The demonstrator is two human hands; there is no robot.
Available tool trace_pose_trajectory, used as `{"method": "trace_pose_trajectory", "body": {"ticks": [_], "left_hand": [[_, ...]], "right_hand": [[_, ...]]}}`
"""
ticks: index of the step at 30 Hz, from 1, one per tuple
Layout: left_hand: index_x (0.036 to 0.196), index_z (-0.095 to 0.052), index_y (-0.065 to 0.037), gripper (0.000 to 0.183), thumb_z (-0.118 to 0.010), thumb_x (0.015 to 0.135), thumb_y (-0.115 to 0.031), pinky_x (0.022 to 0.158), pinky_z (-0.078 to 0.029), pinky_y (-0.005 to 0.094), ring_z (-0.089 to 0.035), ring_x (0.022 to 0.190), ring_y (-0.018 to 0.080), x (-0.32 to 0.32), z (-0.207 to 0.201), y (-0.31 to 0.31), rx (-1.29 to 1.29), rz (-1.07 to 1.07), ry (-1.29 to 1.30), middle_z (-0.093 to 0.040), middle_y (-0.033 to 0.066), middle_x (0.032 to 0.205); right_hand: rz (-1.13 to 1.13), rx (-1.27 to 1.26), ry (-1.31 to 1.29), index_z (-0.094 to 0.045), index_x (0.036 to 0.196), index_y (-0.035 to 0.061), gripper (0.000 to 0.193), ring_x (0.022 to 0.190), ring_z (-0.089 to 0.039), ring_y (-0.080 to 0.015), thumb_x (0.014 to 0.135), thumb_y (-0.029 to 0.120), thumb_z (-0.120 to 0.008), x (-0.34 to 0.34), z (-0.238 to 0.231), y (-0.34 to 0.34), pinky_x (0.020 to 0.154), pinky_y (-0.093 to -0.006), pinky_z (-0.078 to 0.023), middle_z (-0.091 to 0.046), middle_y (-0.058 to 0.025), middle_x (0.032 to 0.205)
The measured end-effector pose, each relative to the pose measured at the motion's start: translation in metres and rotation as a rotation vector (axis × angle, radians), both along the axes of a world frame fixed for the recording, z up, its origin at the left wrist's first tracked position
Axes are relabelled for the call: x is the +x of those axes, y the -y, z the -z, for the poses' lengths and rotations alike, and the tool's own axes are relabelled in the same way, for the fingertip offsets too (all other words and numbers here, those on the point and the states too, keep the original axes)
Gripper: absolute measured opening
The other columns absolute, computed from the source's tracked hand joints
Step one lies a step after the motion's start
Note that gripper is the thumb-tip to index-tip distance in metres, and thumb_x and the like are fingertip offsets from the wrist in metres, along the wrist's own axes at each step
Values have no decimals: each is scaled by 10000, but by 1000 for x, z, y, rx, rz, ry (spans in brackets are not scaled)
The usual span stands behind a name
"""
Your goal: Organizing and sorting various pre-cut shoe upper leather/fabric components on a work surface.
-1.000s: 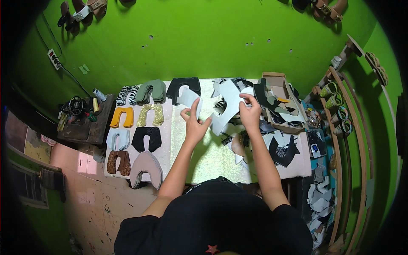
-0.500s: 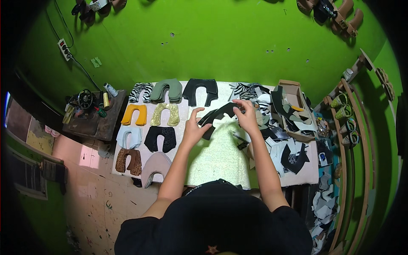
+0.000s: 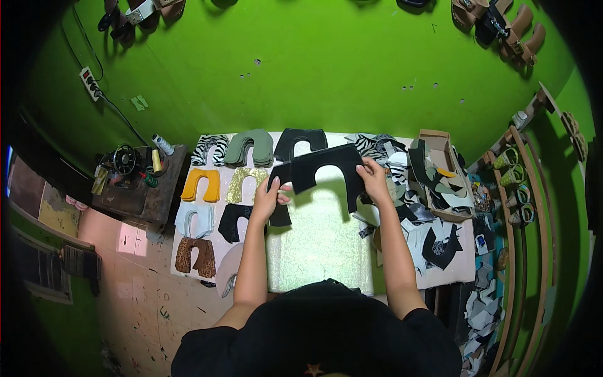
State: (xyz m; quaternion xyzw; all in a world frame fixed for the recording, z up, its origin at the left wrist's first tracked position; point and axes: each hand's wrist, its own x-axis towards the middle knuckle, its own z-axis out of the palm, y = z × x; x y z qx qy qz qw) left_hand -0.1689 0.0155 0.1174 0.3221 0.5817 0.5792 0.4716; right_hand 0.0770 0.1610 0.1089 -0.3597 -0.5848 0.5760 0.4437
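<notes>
I hold two black U-shaped cut pieces above a glittery pale sheet (image 3: pixel 320 245) on the work table. My left hand (image 3: pixel 269 198) grips the lower black piece (image 3: pixel 279 213) at its left edge. My right hand (image 3: pixel 373 179) pinches the right side of the upper black piece (image 3: pixel 326 166), which overlaps the other. Both pieces are lifted off the table in front of me.
U-shaped cut pieces lie in rows at the left: zebra (image 3: pixel 209 148), green (image 3: pixel 250 146), black (image 3: pixel 300 141), yellow (image 3: pixel 201 185), gold glitter (image 3: pixel 245 183), pale blue (image 3: pixel 193 220), leopard (image 3: pixel 195 254). A cardboard box (image 3: pixel 433 141) and scrap offcuts (image 3: pixel 433 239) crowd the right. A sewing machine (image 3: pixel 125 160) stands left.
The white pieces I held a second ago are gone from my hands; black pieces are now in them. The pieces are spread wider, and the view has shifted slightly.
</notes>
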Motion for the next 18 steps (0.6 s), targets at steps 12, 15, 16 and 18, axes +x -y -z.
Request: {"method": "trace_pose_trajectory", "body": {"ticks": [12, 15, 16, 18], "left_hand": [[870, -622, 10, 185, -647, 760, -137, 658, -419, 221, -517, 692, 70, -44, 32, -34, -44, 318, -199, -602, -14, 764], [913, -629, 28, 272, -679, 733, -169, 833, -388, 262, -519, 928, 154, -50, 50, -55, 97, 336, -259, -564, 85, 1023], [955, -625, 25, 306, -682, 728, -172, 931, -326, 281, -437, 1105, 205, -53, 56, -61, 0, 383, -197, -463, 116, 1207], [978, -628, 2, 330, -686, 726, -202, 964, -292, 313, -351, 1205, 250, -55, 64, -70, -32, 418, -189, -362, 170, 1307]], "right_hand": [[214, -46, 37, -545, 1001, 5, 192, 686, -558, -103, 814, 50, -552, -71, 37, -86, 619, -212, -436, -625, -95, 795], [139, -110, 83, -555, 996, 10, 199, 665, -566, -112, 805, 62, -567, -109, 54, -102, 607, -222, -439, -629, -99, 755], [120, -153, 108, -559, 997, 12, 204, 657, -570, -118, 801, 68, -574, -120, 59, -108, 605, -228, -441, -631, -102, 740], [143, -195, 110, -558, 1009, 18, 213, 661, -570, -121, 803, 74, -576, -138, 71, -119, 601, -233, -445, -633, -102, 763]]}}
